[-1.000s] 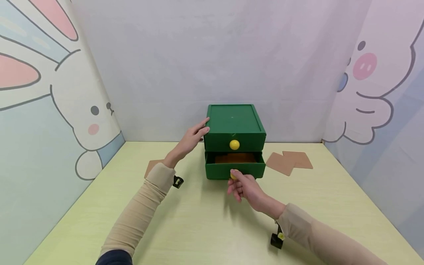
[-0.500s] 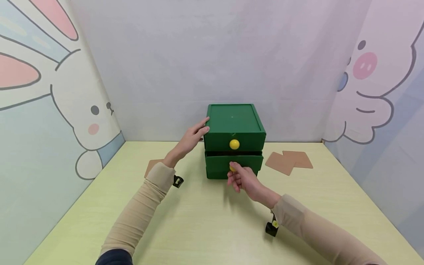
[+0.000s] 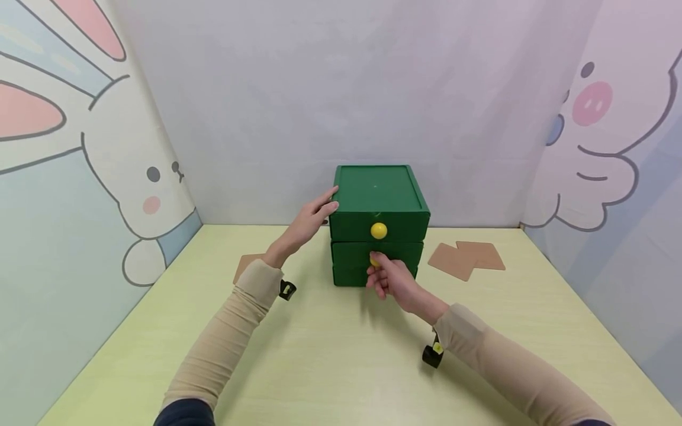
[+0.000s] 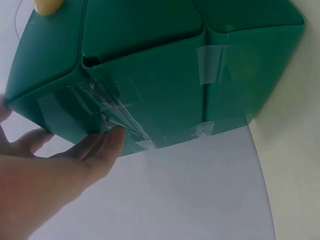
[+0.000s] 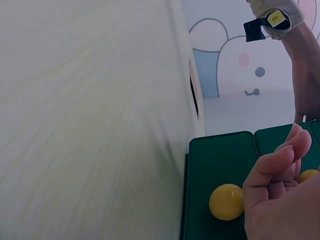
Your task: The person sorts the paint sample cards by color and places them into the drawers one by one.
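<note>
A green drawer cabinet with yellow knobs stands at the back of the table. My left hand rests against its upper left side, fingers extended; the left wrist view has those fingertips on the taped side wall. At the cabinet's front, my right hand pinches the yellow knob of the middle drawer, thumb on top and the other fingers curled below. That drawer front is level with the top drawer. In the right wrist view the bottom drawer's knob sits beside the right hand.
Two overlapping brown cards lie on the pale table right of the cabinet. Another brown card is partly behind the left forearm. A plain back wall and cartoon-printed side walls enclose the table.
The right hand has moved forward and up with the knob, and the middle drawer has gone from pulled out to flush with the cabinet. The left hand has stayed on the side.
</note>
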{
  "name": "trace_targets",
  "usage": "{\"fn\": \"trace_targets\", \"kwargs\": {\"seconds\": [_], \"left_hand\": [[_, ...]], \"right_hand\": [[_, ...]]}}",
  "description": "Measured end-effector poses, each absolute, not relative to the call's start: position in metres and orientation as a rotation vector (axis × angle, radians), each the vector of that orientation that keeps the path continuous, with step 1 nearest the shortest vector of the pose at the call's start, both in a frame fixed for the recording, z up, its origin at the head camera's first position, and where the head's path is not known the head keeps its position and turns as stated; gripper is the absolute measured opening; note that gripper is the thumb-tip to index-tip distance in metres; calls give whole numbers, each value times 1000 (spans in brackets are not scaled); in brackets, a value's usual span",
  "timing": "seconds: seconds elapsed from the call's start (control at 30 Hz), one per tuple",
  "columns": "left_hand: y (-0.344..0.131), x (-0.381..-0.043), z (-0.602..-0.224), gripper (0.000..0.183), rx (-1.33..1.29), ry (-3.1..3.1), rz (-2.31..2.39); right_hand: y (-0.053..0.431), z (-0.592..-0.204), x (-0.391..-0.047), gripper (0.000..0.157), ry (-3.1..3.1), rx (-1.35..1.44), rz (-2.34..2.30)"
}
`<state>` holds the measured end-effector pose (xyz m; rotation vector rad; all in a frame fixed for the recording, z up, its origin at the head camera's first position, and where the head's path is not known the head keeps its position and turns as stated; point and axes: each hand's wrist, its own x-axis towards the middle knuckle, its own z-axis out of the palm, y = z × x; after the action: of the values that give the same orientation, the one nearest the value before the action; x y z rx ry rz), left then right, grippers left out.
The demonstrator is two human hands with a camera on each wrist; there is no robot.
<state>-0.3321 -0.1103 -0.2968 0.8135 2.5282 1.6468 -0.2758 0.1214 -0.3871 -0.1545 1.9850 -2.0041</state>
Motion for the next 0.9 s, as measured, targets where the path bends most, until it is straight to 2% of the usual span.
{"fn": "trace_targets", "kwargs": {"seconds": [0.13, 0.3, 0.5, 0.77, 0.9], "left_hand": [[-110, -333, -297, 55, 817, 2528, 1641], [-110, -331, -295, 55, 821, 2506, 1652], [-110, -335, -297, 55, 817, 2523, 1658], [-111, -335, -297, 55, 811, 2536, 1645], [-111, -336, -298, 55, 818, 2534, 1647]], "right_hand": [[123, -387, -279, 46, 1973, -148, -2000], [127, -384, -281, 51, 1963, -202, -1918], [139, -397, -281, 52, 2073, -339, -1632], [139, -414, -278, 47, 2106, -186, -1564], [135, -418, -281, 51, 2036, -111, -1608]]}}
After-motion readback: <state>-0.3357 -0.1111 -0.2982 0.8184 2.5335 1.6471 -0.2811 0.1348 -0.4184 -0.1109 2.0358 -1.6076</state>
